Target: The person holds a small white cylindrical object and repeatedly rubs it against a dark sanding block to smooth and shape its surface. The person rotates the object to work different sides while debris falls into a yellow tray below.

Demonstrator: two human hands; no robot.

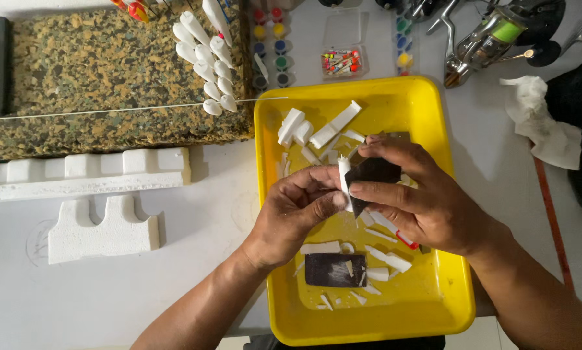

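Over the yellow tray (pixel 433 129), the person's left hand (pixel 291 214) held a small white foam piece (pixel 344 176), the fingers closed around its lower part. The right hand (pixel 420 201) pressed a dark sheet of sandpaper (pixel 372 174) against this piece, with the fingers closed on the sheet. Both hands were touching each other above the middle of the tray.

Inside the tray lay many white foam scraps (pixel 317 133) near its far edge, and a second dark sandpaper sheet (pixel 335 269) near its close edge.

On the white surface (pixel 193 227), to the left of the tray, stood a notched foam block (pixel 103 230). Behind it, a speckled sponge board (pixel 109 71) carried a row of white shaped floats (pixel 210 65). A fishing reel (pixel 492 39) lay at the far right corner, beside a crumpled tissue (pixel 540 120).
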